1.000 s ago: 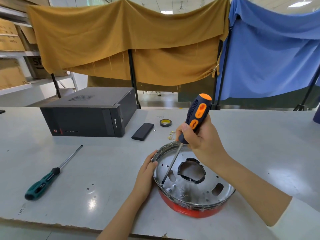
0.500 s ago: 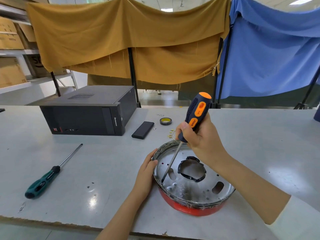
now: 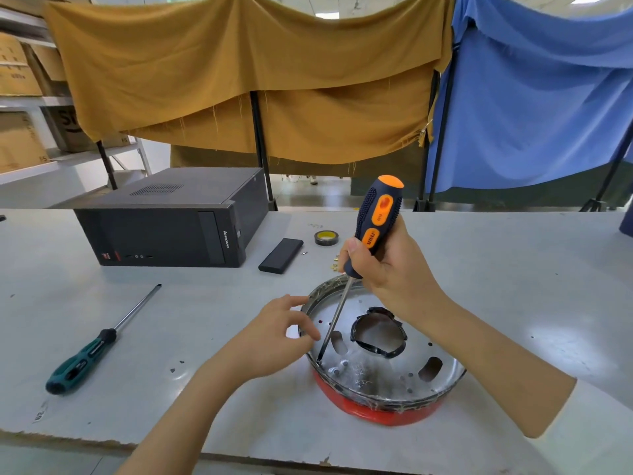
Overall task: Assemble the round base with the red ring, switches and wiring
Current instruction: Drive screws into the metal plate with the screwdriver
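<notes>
The round base (image 3: 383,351) sits on the tabletop (image 3: 205,320), a shiny perforated metal dish with its red ring (image 3: 376,411) showing below the near rim, well in front of the black computer case (image 3: 171,221). The right hand (image 3: 390,265) is wrapped firmly round the handle of the orange and black screwdriver (image 3: 375,221), whose shaft slants down to a tip at the base's near-left inner edge. The left hand (image 3: 274,334) hovers just beside the base's left rim, fingers (image 3: 301,329) loosely spread and holding nothing; whether they touch the rim cannot be told. The base looks like thin stamped sheet metal: probably stiff and light, so it could skate or tip under the tool's push. Its polished inside looks slippery and the cut-out edges may be sharp, so the outer rim, on the left side opposite the pushing direction, seems the safest place to steady it. A green-handled screwdriver (image 3: 89,351) lies well to the base's left.
</notes>
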### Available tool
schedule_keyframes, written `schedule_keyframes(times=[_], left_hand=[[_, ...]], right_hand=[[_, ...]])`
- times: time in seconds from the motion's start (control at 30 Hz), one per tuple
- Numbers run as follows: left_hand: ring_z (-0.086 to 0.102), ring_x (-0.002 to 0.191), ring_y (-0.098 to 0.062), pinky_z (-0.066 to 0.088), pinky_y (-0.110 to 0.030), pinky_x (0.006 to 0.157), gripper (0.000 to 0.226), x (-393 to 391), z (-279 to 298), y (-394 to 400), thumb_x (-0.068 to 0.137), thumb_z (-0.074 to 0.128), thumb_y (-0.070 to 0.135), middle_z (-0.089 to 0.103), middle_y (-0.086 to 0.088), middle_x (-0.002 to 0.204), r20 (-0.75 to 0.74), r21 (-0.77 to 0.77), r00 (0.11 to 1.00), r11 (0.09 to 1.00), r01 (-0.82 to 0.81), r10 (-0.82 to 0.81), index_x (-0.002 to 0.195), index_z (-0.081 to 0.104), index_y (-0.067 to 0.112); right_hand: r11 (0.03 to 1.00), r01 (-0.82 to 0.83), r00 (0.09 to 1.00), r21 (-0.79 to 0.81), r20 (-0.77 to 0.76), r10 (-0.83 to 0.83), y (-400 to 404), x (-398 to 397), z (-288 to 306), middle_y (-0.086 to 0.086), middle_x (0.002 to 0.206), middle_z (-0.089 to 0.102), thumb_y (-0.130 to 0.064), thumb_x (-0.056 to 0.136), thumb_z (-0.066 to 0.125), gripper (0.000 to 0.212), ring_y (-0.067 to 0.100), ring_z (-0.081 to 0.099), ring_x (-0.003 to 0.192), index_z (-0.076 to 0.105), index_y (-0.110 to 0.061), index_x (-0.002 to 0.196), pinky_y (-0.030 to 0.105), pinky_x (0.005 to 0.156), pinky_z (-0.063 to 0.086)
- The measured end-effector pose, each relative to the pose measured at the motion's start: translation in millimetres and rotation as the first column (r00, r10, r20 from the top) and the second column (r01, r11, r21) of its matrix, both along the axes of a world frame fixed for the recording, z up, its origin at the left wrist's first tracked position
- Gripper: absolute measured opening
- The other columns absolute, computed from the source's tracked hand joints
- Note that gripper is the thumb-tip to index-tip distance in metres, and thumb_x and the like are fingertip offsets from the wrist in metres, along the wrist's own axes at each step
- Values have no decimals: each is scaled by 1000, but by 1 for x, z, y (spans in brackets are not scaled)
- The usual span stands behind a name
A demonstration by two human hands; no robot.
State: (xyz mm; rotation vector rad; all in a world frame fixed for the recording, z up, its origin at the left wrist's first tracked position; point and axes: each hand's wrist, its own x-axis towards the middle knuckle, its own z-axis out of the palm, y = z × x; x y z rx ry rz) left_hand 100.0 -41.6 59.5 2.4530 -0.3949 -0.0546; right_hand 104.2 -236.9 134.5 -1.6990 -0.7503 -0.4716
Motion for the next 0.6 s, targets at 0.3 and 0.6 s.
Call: schedule_keyframes(times=[0.3, 0.6], left_hand=[[-21, 145, -20, -11, -43, 116, 29, 8, 13, -18, 90, 46, 30, 10, 4, 161, -9, 438, 999, 897, 49, -50, 94, 75, 24], [-33, 141, -21, -18, -45, 113, 34, 8, 13, -17, 94, 41, 30, -3, 2, 162, -150, 393, 989, 918, 52, 8, 107, 72, 23]], right_hand=[[999, 35, 999, -12, 7, -35, 2, 0, 2, -14, 73, 59, -33, 84, 58, 23, 0, 62, 67, 40, -37, 98, 14, 62, 50], [999, 49, 998, 4, -27, -48, 6, -7, 4, -10, 79, 63, -33, 83, 71, 34, 10, 68, 65, 42, -42, 100, 14, 55, 49]])
